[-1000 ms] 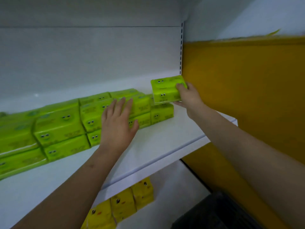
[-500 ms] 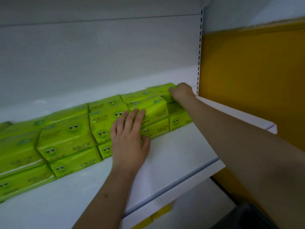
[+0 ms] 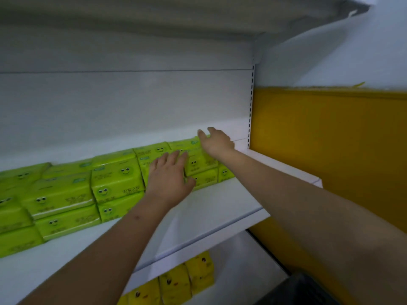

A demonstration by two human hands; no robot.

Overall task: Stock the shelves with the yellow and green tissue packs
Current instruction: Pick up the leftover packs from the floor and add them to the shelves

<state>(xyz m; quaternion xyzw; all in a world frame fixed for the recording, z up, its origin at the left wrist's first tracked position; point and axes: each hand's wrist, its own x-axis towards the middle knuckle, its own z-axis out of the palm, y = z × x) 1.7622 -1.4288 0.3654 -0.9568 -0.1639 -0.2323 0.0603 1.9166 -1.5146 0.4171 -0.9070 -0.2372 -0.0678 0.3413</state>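
Two hands in view: left hand (image 3: 168,177), right hand (image 3: 217,142). Green tissue packs (image 3: 115,180) stacked two high along one white shelf (image 3: 211,208); exact count unclear, left end blurred and some covered. Yellow tissue packs (image 3: 176,282) below: about four visible, partly hidden.

White shelf (image 3: 220,208) carries green tissue packs (image 3: 114,183), stacked two high in rows along back, running from my left to near right end. Lower shelf (image 3: 237,280) carries yellow tissue packs (image 3: 176,282).
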